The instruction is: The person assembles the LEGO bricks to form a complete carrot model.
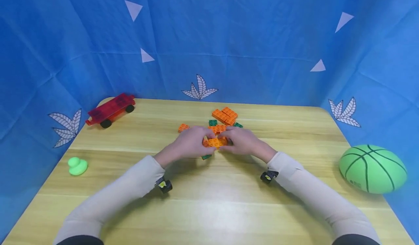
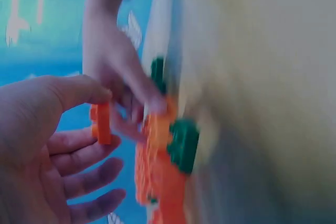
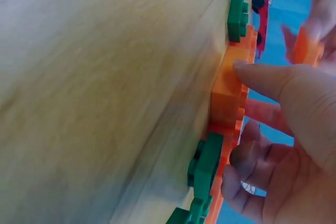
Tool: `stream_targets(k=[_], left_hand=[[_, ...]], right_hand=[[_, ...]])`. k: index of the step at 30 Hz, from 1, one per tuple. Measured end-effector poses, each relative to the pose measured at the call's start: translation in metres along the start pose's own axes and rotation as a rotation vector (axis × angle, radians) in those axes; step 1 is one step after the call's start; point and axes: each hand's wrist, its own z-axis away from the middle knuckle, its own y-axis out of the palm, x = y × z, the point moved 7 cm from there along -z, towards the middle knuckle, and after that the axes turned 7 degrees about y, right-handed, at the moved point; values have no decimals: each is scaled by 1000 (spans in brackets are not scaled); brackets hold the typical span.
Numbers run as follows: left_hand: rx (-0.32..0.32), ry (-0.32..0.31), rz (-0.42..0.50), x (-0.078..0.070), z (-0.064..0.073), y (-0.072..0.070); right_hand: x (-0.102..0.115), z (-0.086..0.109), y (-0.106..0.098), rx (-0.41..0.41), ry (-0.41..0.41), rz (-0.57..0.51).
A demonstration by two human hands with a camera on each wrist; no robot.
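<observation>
Background: blue cloth with white leaves and triangles hangs behind and on both sides of a wooden table (image 1: 209,208).
Far left: a green duck toy (image 1: 77,166) sits near the left edge of the table, and a red toy car (image 1: 110,110) stands at the back left corner, both well apart from the hands.
Left hand: the left hand (image 1: 191,142) pinches a small orange brick (image 2: 101,123) between thumb and forefinger; the other fingers are loosely spread under it.
Middle: an orange block assembly (image 1: 216,142) lies on the table between the two hands, with green bricks (image 3: 207,163) joined to its lower side; other loose orange and green bricks (image 1: 224,115) lie just behind it.
Right hand: the right hand (image 1: 243,141) presses its thumb on the top of the assembly and its fingers are curled around the side, so it holds the assembly down.
Far right: a green ball (image 1: 372,168) rests at the right edge of the table.
Step in hand: I judge that the small brick is being brought to the assembly, but it is not yet joined; a gap shows between them in the left wrist view.
Next move: it probably needs the studs lined up well, then a straight push while the right hand keeps the assembly steady.
</observation>
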Motion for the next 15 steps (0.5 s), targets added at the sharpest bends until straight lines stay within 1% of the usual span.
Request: stream_targets(k=[3, 5, 7, 11, 15], left_hand=[[38, 80, 0, -16, 11, 13], [60, 121, -3, -23, 17, 22], [83, 149, -8, -28, 21, 30], [116, 165, -34, -31, 25, 47], [124, 172, -62, -32, 26, 58]], right_hand=[[0, -3, 3, 5, 7, 30], [0, -6, 6, 11, 22, 45], [-1, -7, 7, 14, 32, 51], [-1, -8, 9, 4, 36, 44], [-1, -8, 9, -6, 28, 34]])
